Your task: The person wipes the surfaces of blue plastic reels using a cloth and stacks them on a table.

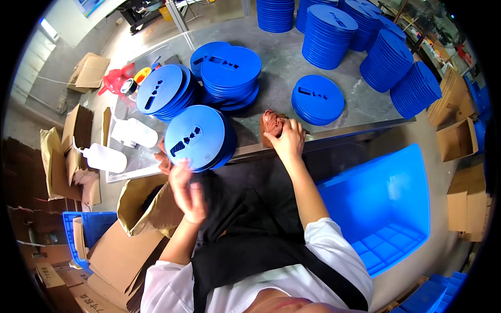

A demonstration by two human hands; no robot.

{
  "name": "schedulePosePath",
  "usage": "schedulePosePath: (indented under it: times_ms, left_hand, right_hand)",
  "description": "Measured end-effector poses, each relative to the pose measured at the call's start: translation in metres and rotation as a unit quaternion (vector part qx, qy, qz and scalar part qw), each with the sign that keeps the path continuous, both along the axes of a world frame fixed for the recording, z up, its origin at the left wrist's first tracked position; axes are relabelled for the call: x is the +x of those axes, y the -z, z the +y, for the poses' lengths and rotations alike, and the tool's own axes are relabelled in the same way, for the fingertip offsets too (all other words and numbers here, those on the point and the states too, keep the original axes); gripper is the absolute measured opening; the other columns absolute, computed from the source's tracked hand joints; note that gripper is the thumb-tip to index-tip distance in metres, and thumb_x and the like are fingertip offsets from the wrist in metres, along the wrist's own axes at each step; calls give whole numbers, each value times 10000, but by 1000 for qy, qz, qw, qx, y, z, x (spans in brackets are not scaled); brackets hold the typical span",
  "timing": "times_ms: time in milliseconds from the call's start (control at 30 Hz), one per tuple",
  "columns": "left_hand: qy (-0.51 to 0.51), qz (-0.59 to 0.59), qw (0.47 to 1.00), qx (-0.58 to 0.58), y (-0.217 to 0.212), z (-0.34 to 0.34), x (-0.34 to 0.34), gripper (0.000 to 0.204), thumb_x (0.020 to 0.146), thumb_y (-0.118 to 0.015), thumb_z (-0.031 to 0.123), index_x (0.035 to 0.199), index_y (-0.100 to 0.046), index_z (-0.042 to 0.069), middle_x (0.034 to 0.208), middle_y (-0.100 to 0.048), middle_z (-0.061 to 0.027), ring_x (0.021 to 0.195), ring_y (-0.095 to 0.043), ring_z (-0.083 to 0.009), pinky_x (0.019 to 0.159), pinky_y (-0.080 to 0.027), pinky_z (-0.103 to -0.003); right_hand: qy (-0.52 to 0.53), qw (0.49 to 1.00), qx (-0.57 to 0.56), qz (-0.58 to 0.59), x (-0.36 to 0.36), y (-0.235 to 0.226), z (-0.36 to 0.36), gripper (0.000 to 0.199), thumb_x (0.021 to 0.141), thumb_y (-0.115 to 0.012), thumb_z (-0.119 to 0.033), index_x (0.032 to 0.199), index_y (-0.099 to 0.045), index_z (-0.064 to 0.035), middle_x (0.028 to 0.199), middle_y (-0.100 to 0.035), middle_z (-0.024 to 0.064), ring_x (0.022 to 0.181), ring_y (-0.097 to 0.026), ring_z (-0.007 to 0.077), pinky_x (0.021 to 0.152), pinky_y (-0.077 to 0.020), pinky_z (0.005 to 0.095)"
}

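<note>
At the table's near edge, my right hand (289, 140) grips a crumpled reddish-brown cloth (271, 123), with fingers and thumb pressed round it. My left hand (188, 194) is raised in front of the nearest stack of blue slotted discs (201, 136), its fingers stretched out and thumb apart, a little blurred. Nothing shows in that hand; whether its fingertips touch the lowest disc edge I cannot tell. A second brown cloth (164, 160) is partly hidden at the left of this stack. Right of my right hand lies a short stack of blue discs (317, 99).
More disc stacks (229, 68) stand behind on the metal table (282, 60), with tall ones (329, 36) at far right. White squeeze bottles (105, 158) sit at left. A blue crate (386, 208) is beside me at right; an open sack (141, 203) and cardboard (125, 255) are at left.
</note>
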State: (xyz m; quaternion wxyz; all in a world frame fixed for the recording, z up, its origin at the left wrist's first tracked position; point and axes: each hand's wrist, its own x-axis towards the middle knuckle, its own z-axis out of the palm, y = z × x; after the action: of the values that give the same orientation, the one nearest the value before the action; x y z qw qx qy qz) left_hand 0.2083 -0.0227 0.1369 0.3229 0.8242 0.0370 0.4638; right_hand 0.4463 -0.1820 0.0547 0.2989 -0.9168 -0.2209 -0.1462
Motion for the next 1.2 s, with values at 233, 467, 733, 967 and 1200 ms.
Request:
schedulePosePath:
  times_ms: [233, 467, 733, 967, 1200]
  left_hand:
    - [230, 169, 952, -114, -1, -55, 130, 436, 876, -587, 42, 1297, -485, -9, 1299, -558, -186, 1239, -504, -372, 1046, -385, -410]
    - [39, 303, 931, -198, 89, -64, 328, 629, 995, -447, 410, 1456, -307, 6, 1376, -470, -282, 1317, -415, -407, 1100, -317, -454]
    - [20, 215, 942, -258, 96, -122, 343, 473, 1002, -424, 235, 1378, -426, -51, 1310, -507, -274, 1213, -489, -406, 1053, -367, -425]
    - [267, -51, 860, -431, -30, -150, 366, 557, 1032, -406, 234, 1492, -236, -29, 1520, -299, -149, 1410, -274, -233, 1161, -186, -346]
    - [312, 23, 733, -603, -117, -158, 439, 692, 1001, -471, 347, 1511, -170, -11, 1577, -226, -75, 1462, -134, -164, 1193, -60, -369]
  right_hand:
    - [-71, 876, 462, 115, 13, 27, -65, 277, 826, -725, -259, 1038, -666, -90, 1126, -634, 66, 999, -631, 208, 839, -501, 335]
    - [83, 521, 782, 331, 85, -3, -114, 442, 999, -423, -353, 1352, -495, -96, 1371, -537, 61, 1272, -500, 214, 1062, -394, 371]
    - [93, 613, 758, 202, 87, -1, -70, 634, 918, -632, -294, 1411, -354, -10, 1358, -463, 87, 1233, -473, 202, 1045, -364, 345]
    - [-105, 623, 767, 109, 203, -145, -113, 457, 982, -491, -300, 1363, -479, -49, 1338, -553, 101, 1214, -552, 218, 1045, -427, 393]
    - [-141, 728, 617, 263, 397, -253, -109, 302, 950, -511, -313, 1117, -658, -109, 1094, -695, 33, 983, -657, 147, 890, -503, 302]
